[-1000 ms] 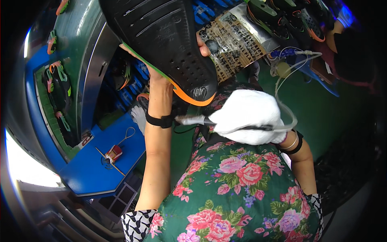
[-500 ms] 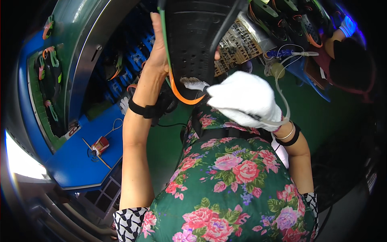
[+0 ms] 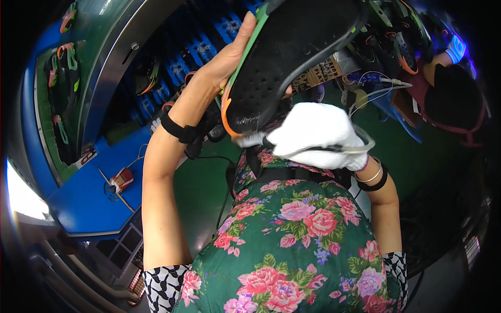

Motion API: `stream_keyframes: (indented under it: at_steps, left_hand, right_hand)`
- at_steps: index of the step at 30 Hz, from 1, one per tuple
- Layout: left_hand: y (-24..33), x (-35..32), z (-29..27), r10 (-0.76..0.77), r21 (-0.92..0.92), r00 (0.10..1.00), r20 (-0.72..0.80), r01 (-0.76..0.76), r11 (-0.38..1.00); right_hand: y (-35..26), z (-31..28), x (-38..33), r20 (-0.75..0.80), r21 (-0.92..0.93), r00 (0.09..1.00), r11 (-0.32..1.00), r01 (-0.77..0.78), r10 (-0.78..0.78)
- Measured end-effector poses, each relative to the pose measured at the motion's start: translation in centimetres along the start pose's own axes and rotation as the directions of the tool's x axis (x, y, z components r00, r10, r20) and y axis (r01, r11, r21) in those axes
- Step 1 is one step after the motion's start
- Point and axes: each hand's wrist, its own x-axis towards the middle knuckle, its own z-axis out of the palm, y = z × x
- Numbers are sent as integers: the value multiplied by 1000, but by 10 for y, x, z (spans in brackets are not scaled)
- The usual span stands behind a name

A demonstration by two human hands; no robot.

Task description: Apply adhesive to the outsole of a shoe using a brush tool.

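Note:
My bare left hand (image 3: pixel 225 61) grips a black shoe sole (image 3: pixel 300 52) with a green and orange rim and small holes at its near end. The thumb lies along the green edge, and fingertips show at the opposite side. In my white-gloved right hand (image 3: pixel 318 130) is a brush (image 3: pixel 251 140) with pale, brownish bristles. The bristles are at the sole's orange near rim; whether they touch it I cannot tell. Wet-looking streaks mark the black surface beside that rim. A clear tube (image 3: pixel 365 145) runs over the glove.
On the left, a blue table (image 3: pixel 86 201) bears a small red-and-white object (image 3: pixel 121 180) with sticks. Shoe parts (image 3: pixel 67 68) lie on a green conveyor behind it. A co-worker's gloved hand (image 3: pixel 455 49) is at the far right. A printed cardboard box (image 3: pixel 315 75) stands beyond my right hand.
The sole has tilted, its far end swinging to the right, and my left hand has moved right with it. The brush has come down from the sole's face to its near rim.

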Motion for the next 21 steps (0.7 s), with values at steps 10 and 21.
stream_keyframes:
  at_steps: [10, 21]
  left_hand:
    - [4, 8, 23, -16, 338, 952, -306, 124, 933]
    - [-1, 4, -3, -107, -274, 986, -128, 69, 959]
  right_hand:
    - [12, -9, 9, 154, -77, 982, 989, 125, -112]
    - [8, -32, 10, -311, 239, 897, 940, -245, 313]
